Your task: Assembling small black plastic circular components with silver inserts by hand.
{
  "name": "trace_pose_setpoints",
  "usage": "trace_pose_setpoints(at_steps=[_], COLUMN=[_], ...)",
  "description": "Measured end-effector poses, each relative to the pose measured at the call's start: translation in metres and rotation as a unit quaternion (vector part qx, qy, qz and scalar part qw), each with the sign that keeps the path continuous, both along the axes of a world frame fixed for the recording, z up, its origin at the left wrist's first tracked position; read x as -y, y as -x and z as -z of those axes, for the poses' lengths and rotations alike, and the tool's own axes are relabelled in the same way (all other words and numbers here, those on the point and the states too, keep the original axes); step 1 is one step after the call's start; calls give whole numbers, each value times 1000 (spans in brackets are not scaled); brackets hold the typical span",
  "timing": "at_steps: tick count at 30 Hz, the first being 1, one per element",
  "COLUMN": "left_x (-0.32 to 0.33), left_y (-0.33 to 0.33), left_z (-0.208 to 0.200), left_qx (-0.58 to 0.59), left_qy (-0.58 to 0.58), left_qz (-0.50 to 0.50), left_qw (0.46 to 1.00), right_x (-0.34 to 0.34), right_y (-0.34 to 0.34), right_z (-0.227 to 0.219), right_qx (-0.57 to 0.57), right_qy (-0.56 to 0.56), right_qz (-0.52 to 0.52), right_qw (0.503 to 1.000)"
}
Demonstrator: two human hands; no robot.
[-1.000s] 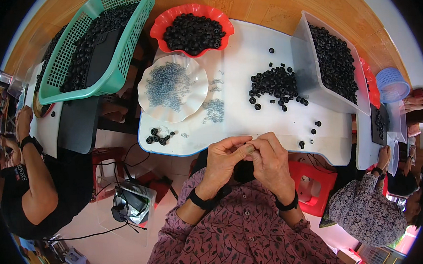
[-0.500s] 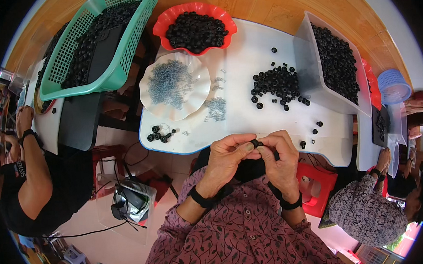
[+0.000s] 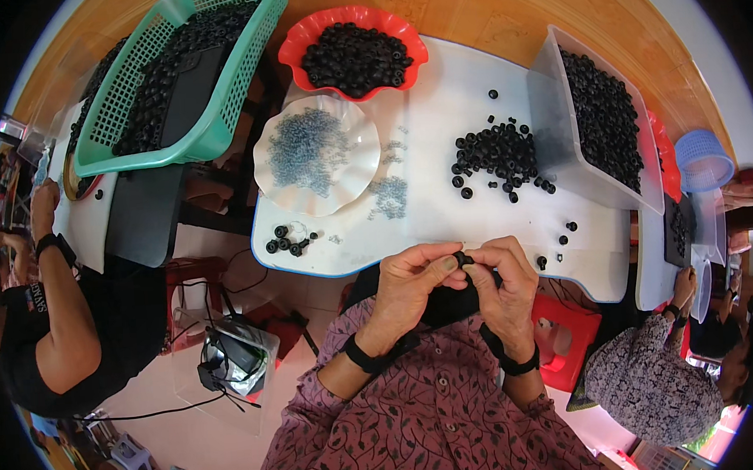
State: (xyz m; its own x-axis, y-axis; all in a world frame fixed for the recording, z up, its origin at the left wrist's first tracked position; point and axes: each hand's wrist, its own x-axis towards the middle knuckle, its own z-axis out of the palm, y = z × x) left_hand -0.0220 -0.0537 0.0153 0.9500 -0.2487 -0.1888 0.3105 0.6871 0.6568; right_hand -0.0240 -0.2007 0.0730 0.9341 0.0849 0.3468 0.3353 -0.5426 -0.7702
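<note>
Just off the table's near edge, my two hands meet over a small round black plastic part (image 3: pixel 462 259). My left hand (image 3: pixel 409 289) pinches it between thumb and forefinger. My right hand (image 3: pixel 504 289) closes its thumb and fingertips on the other side of it; the fingers partly hide its shape. Beyond my hands, a loose heap of similar black parts (image 3: pixel 496 154) lies on the white table (image 3: pixel 431 215). A white wavy-edged plate (image 3: pixel 357 164) at the left holds many tiny greyish spring-like pieces (image 3: pixel 304 149), and more lie beside it.
A red scalloped bowl (image 3: pixel 419 56) and a clear bin (image 3: pixel 547 86), both full of black parts, stand at the back. A green basket (image 3: pixel 206 142) is at far left. Several black pieces (image 3: pixel 295 249) sit near the left corner. Co-workers flank me; a red stool (image 3: pixel 566 331) stands right.
My hands stay together on the black part and have shifted slightly, with the fingers changing angle around it. The whole view has moved a little.
</note>
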Motion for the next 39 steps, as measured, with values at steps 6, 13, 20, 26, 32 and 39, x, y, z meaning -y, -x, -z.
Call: trace_pose_setpoints(at_steps=[6,13,20,26,32,39], left_x=[2,3,4,2,6,7], left_y=[3,3,2,3,6,5], left_z=[-4,1,2,-5,-15,-8], left_qx=[9,1,-37,-1,35,35], left_qy=[-53,34,67,-38,-98,-146], left_qz=[-17,-2,15,10,-23,-30], left_qw=[998,999,997,999,994,988], right_x=[0,1,2,1,-2,-4], right_y=[0,1,2,1,1,2], right_z=[-1,-4,-4,-3,-7,-2], right_qx=[3,-7,-13,0,-1,-18], right_qy=[-3,13,17,37,59,69], right_qz=[-5,-3,6,-9,-26,-23], right_qw=[1000,1000,1000,999,998,997])
